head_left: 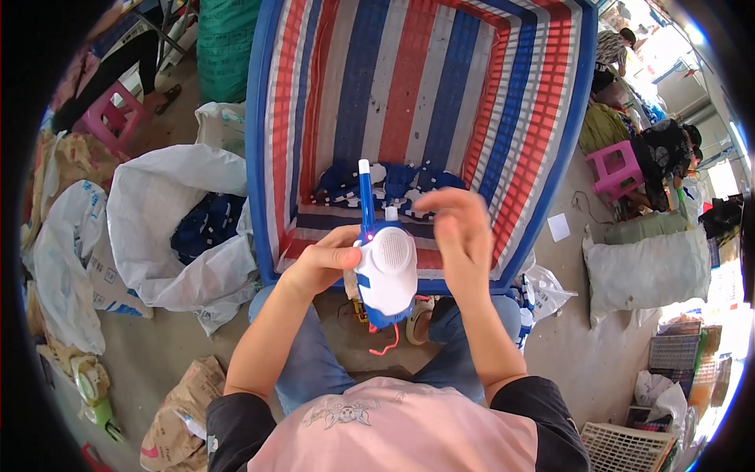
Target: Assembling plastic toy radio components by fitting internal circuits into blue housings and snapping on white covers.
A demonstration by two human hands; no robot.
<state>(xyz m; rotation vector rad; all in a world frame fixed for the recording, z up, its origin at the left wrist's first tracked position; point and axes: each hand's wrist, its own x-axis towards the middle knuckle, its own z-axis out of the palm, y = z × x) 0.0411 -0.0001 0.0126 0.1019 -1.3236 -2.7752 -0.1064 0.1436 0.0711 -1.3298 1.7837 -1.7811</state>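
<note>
Item 1: toy walkie-talkie [399,283], wht & blue, 1 pc.; loc. betw. both hands, in L hand's grasp. Antenna [366,197] w/ wht tip, pointing away from wearer; rd. grille [391,249] facing up; sm. red light [370,236] lit nr. L thumb; red cord [385,347] hanging on wearer's side.
L hand [321,258]: gripping unit at its L edge, thumb on front.
R hand [465,236]: released, raised just R of unit, fingers half-bent; motion-blurred.
Item 2: lg. blue crate [258,118], ahead of both hands, w/ red/wht/blue striped liner [405,79].
Item 3: blue & wht pcs. [442,179], loose pile in crate, beyond fingers.
Item 4: wht sack [145,185], L of L hand, holding dk. blue pcs. [206,228].
Item 5: stuffed sack [649,271], off-wht, well R of R hand.
Item 6: pink stool [617,167], far R & ahead of R hand, person seated.
Item 7: brn. bag [185,413], floor, behind & L of L hand.
</note>
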